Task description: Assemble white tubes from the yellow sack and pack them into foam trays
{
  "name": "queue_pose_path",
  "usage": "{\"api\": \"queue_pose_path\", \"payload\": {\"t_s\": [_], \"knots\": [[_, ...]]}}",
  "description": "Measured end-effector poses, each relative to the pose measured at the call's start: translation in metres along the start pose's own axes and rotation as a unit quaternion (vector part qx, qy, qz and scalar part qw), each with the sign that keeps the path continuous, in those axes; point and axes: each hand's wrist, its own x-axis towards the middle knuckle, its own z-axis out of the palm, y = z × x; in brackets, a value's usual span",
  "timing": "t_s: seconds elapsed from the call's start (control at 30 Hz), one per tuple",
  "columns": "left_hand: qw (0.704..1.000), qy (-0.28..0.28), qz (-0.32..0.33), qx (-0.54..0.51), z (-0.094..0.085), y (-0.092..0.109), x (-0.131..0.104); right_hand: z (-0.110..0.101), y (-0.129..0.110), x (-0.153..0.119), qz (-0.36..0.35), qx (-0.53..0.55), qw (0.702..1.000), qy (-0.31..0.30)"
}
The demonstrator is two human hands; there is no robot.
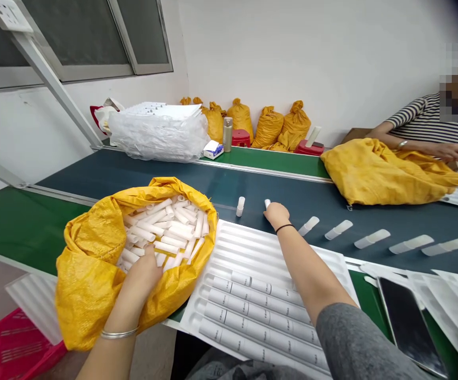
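Observation:
My left hand (145,272) reaches into an open yellow sack (84,285) full of short white tubes (177,229); its fingertips are partly hidden among them. My right hand (277,215) is closed round a small white tube (267,203) over the dark belt. One white tube (240,206) stands upright to the left of that hand, and several more, such as this one (308,226), stand in a row to its right. Below my right forearm lies a white grooved tray (245,243), its nearer grooves holding printed tubes (253,311).
A phone (411,322) and thin white trays (446,306) lie at the right. Across the belt (292,187), a person in a striped top handles another yellow sack (383,177). A plastic-wrapped stack (161,132), small box (213,150) and bottle (227,134) stand at the back.

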Motion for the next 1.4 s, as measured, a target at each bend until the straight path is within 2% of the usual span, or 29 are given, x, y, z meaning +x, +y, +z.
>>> {"api": "queue_pose_path", "payload": {"t_s": [0.07, 0.13, 0.2, 0.27, 0.37, 0.5, 0.57, 0.63, 0.73, 0.8, 0.87, 0.9, 0.97, 1.03, 1.1, 1.13, 1.2, 1.27, 1.3, 1.33, 1.4], "knots": [[1.000, 0.009, 0.022, -0.019, -0.001, 0.003, -0.003, 0.004, 0.006, -0.008, -0.008, 0.010, 1.000, 0.023], [0.994, 0.056, 0.061, -0.069, -0.001, 0.006, -0.009, 0.007, 0.011, -0.015, -0.025, 0.025, 0.998, 0.050], [0.973, 0.124, 0.112, -0.159, 0.000, 0.010, -0.016, 0.010, 0.017, -0.018, -0.033, 0.037, 0.997, 0.052], [0.937, 0.168, 0.159, -0.261, 0.002, 0.018, -0.024, 0.010, 0.024, -0.018, -0.027, 0.045, 0.998, 0.028], [0.904, 0.166, 0.210, -0.334, 0.004, 0.034, -0.035, 0.005, 0.033, -0.013, -0.021, 0.050, 0.998, -0.012], [0.893, 0.161, 0.245, -0.341, 0.001, 0.048, -0.045, -0.013, 0.040, -0.026, -0.024, 0.026, 0.999, -0.039], [0.886, 0.164, 0.253, -0.352, 0.000, 0.051, -0.048, -0.020, 0.038, -0.050, -0.056, 0.015, 0.997, -0.045], [0.878, 0.161, 0.262, -0.367, 0.000, 0.054, -0.051, -0.018, 0.031, -0.086, -0.134, 0.022, 0.989, -0.061], [0.862, 0.142, 0.279, -0.400, 0.001, 0.063, -0.055, 0.002, 0.017, -0.148, -0.287, 0.047, 0.950, -0.114], [0.844, 0.117, 0.278, -0.444, 0.002, 0.073, -0.059, 0.020, 0.009, -0.180, -0.349, 0.047, 0.926, -0.137], [0.799, 0.087, 0.246, -0.541, 0.001, 0.084, -0.062, 0.035, 0.005, -0.196, -0.376, 0.043, 0.915, -0.140], [0.761, 0.069, 0.215, -0.608, 0.000, 0.089, -0.064, 0.039, 0.005, -0.200, -0.380, 0.044, 0.914, -0.136], [0.664, 0.020, 0.136, -0.735, -0.003, 0.096, -0.067, 0.041, 0.006, -0.200, -0.381, 0.051, 0.915, -0.122], [0.585, -0.033, 0.066, -0.808, -0.007, 0.100, -0.069, 0.036, 0.009, -0.198, -0.370, 0.062, 0.921, -0.106], [0.550, -0.068, 0.028, -0.832, -0.009, 0.101, -0.071, 0.027, 0.012, -0.200, -0.357, 0.136, 0.920, -0.087], [0.544, -0.075, 0.019, -0.836, -0.009, 0.102, -0.074, 0.021, 0.013, -0.203, -0.355, 0.205, 0.909, -0.076], [0.550, -0.091, 0.016, -0.830, -0.006, 0.103, -0.079, 0.011, 0.015, -0.209, -0.350, 0.382, 0.853, -0.063], [0.578, -0.112, 0.024, -0.808, -0.001, 0.105, -0.084, 0.002, 0.017, -0.215, -0.337, 0.514, 0.786, -0.069], [0.600, -0.117, 0.035, -0.791, 0.001, 0.105, -0.085, -0.002, 0.018, -0.217, -0.331, 0.545, 0.767, -0.071], [0.626, -0.114, 0.050, -0.770, 0.004, 0.105, -0.087, -0.006, 0.019, -0.218, -0.334, 0.555, 0.758, -0.069], [0.680, -0.099, 0.082, -0.722, 0.006, 0.104, -0.089, -0.015, 0.023, -0.218, -0.377, 0.522, 0.764, -0.054]]}}
